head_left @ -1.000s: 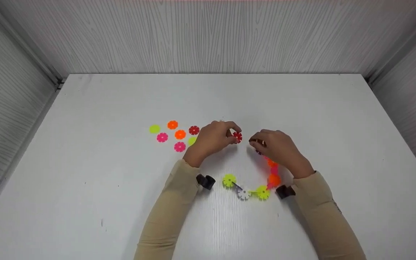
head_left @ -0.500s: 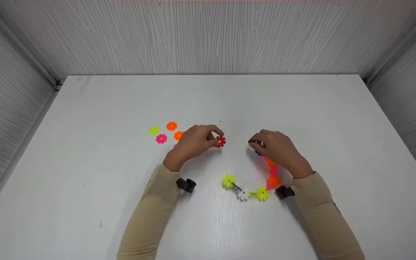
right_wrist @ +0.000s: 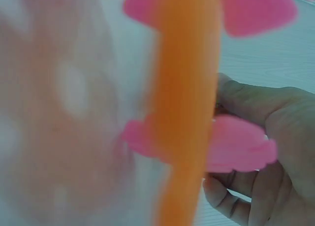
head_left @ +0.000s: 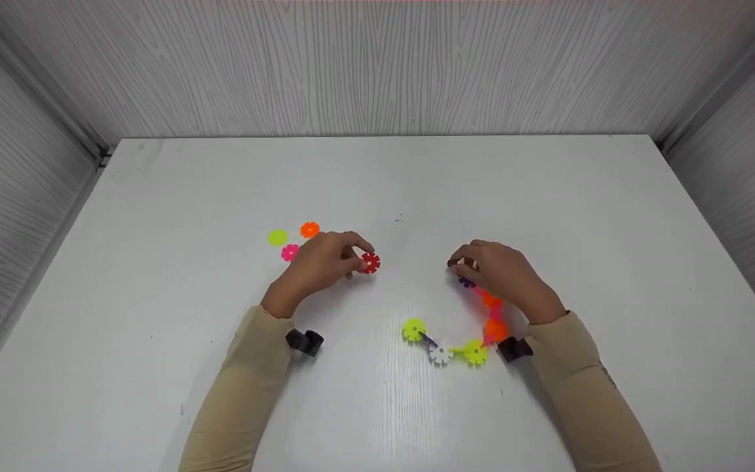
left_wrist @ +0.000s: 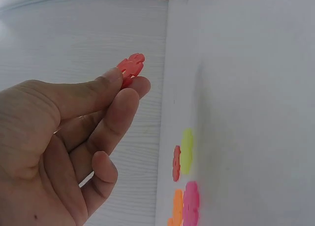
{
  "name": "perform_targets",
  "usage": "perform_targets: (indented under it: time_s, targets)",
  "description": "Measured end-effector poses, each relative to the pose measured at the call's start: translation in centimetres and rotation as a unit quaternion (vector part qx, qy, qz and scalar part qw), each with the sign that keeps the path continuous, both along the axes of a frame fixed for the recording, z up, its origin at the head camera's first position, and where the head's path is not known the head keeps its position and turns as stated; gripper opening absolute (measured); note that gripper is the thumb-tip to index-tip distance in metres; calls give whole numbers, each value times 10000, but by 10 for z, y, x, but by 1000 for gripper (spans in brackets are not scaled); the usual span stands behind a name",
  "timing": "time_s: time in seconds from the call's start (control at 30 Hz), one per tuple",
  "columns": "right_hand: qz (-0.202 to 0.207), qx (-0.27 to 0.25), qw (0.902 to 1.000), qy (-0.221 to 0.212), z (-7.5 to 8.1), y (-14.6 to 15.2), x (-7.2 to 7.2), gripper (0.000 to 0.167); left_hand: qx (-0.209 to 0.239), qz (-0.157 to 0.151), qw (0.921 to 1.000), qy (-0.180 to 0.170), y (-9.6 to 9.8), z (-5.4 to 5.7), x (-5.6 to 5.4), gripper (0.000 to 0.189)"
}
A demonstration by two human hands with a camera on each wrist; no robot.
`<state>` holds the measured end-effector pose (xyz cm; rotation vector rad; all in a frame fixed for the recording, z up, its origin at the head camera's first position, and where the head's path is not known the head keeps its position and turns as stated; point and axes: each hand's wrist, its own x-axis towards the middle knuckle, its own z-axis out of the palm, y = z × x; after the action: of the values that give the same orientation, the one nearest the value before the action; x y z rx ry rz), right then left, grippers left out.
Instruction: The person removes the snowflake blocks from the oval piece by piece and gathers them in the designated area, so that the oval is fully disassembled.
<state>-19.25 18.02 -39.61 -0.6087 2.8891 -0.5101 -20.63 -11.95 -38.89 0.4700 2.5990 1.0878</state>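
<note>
My left hand [head_left: 318,265] pinches a red flower-shaped notched disc [head_left: 370,263] between thumb and fingers, held up off the table; the left wrist view shows the same red disc [left_wrist: 132,66] at its fingertips. Across from it, my right hand [head_left: 505,272] grips the upper end of a curved chain of interlocked discs. At that end a dark disc [head_left: 453,263] pokes out from the fingertips, with a purple disc [head_left: 466,282] just below. The chain runs through orange discs [head_left: 495,330] and pink ones, then yellow-green, a white disc [head_left: 441,354], and a yellow-green end disc [head_left: 414,330]. Fingers hide part of it.
Loose discs lie left of centre: a yellow-green disc [head_left: 277,237], an orange disc [head_left: 310,229] and a pink disc [head_left: 290,252]. Others, hidden behind the left hand, appear in the left wrist view, including a pink disc [left_wrist: 191,204]. Panels enclose the white table [head_left: 122,314].
My left hand has moved left and slightly toward me, carrying the red disc away from the chain and covering more loose discs. My right hand has stayed nearly still on the chain.
</note>
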Motion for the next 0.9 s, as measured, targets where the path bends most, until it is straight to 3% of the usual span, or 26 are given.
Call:
perform_targets:
  time_s: [0.27,0.47,0.7,0.9]
  targets:
    - [-112,66,9990,-434,1,1,0,25,30,191,9998,58,-27,-5,3,22]
    - [-358,114,9933,-1096,7,7,-1,46,-5,310,9995,90,-49,-2,6,22]
    - [-466,250,9822,-1802,10,16,-2,65,-91,502,9982,-324,-75,0,8,24]
    - [-466,289,9795,-1937,12,16,-1,60,-254,721,9945,-717,-92,-4,7,25]
